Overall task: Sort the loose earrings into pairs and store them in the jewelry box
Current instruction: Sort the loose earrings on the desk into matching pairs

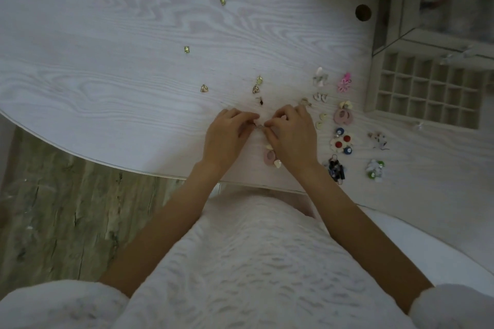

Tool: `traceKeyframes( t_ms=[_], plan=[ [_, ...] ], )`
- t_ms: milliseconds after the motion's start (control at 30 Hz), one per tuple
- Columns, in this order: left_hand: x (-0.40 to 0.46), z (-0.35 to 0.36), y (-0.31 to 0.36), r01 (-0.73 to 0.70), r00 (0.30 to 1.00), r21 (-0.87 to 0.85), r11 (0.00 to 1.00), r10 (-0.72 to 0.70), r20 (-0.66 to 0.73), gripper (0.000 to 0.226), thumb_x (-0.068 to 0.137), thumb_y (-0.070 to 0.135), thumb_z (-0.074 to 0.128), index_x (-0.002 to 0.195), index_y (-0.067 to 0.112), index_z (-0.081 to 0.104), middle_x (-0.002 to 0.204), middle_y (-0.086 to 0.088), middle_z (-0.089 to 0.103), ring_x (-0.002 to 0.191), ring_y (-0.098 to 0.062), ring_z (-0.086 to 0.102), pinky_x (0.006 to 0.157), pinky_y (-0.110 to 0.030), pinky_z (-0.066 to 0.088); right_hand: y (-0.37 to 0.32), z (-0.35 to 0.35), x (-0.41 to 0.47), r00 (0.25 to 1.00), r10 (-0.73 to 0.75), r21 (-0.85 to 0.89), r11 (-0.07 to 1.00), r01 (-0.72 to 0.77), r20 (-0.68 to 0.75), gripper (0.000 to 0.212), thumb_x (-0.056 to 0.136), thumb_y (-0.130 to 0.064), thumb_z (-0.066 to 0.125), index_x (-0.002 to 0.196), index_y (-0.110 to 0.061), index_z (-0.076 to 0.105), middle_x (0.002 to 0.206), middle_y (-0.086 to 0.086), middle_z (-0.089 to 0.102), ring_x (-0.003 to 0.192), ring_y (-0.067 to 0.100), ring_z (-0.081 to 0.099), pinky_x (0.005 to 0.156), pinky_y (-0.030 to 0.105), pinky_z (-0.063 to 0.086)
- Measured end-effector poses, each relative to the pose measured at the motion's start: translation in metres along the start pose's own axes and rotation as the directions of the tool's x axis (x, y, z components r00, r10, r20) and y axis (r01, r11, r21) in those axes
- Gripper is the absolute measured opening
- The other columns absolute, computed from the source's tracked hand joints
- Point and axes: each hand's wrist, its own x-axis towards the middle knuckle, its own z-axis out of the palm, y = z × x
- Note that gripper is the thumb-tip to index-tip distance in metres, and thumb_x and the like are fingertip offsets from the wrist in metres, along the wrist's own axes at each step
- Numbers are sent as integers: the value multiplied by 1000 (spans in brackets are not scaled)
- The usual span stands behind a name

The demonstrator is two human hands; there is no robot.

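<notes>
Pinching earring point(258, 127) between both fingers point(250, 118).

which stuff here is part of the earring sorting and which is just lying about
Part of the job:
- left hand and right hand, pinching a small earring
- gold earrings
- grouped earrings
- jewelry box

Just there:
- round hole in the table

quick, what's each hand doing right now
Left hand: fingers curled, pinching a small pale earring.
Right hand: fingers curled, pinching the same earring from the other side.
</notes>
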Motion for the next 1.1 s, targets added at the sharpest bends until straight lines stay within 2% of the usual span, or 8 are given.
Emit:
traceKeyframes(
  t_ms=[100,200,333,567,733,833,967,1100],
  plan=[
    [-7,3,6,55,998,-49,997,-57,-27,31,83,9,62,113,16,62,95,1,69,87,-17,58,76,-26,46,4,-6,-8,999,42,8,999,-42,-10,19,77,-8,66,96,-8,70,93,8,61,92,29,53,82,38,47],
    [-12,1,6,107,993,-38,994,-108,-42,34,80,9,63,114,16,61,96,1,66,86,-15,57,75,-21,41,4,-11,-8,999,44,26,999,-43,-27,22,78,-12,66,100,-11,67,92,7,63,93,29,53,84,36,42],
    [-11,1,7,89,995,-42,995,-91,-29,26,79,12,66,105,15,66,93,-3,65,81,-17,60,73,-27,49,-7,-4,1,999,-24,-4,1000,24,35,21,79,-26,69,94,-12,67,82,2,68,87,27,52,79,36,40],
    [-5,12,14,65,997,-59,996,-67,-27,18,83,17,65,100,15,68,89,-3,69,77,-16,63,70,-37,54,-10,3,4,997,62,-40,997,-61,34,11,85,-21,60,85,-10,65,77,5,68,87,27,51,75,33,33],
    [-4,11,13,75,996,-42,996,-77,-44,10,82,18,66,91,18,69,82,0,64,75,-14,56,66,-29,47,-5,1,1,999,30,-48,998,-31,-10,11,80,-25,67,76,-14,67,67,2,66,79,26,52,70,31,31],
    [-3,10,14,59,998,-48,997,-61,-32,11,82,15,66,92,15,71,82,-2,64,75,-16,56,67,-27,45,-4,1,3,998,57,-41,998,-56,22,12,83,-24,64,81,-13,67,72,3,68,82,25,51,74,31,32],
    [0,5,21,74,997,-108,991,-75,-7,15,85,14,64,97,11,71,87,-7,72,74,-20,65,73,-34,54,-2,-8,7,991,112,45,992,-115,71,18,86,-27,61,95,-13,68,81,4,70,90,24,50,78,28,30],
    [12,-19,15,186,981,-160,969,-192,-18,17,88,15,60,102,13,70,93,-1,72,76,-9,61,74,-19,48,5,-26,22,995,97,77,992,-99,31,18,88,-19,59,103,-14,66,90,3,70,94,22,49,72,24,29]
  ],
)
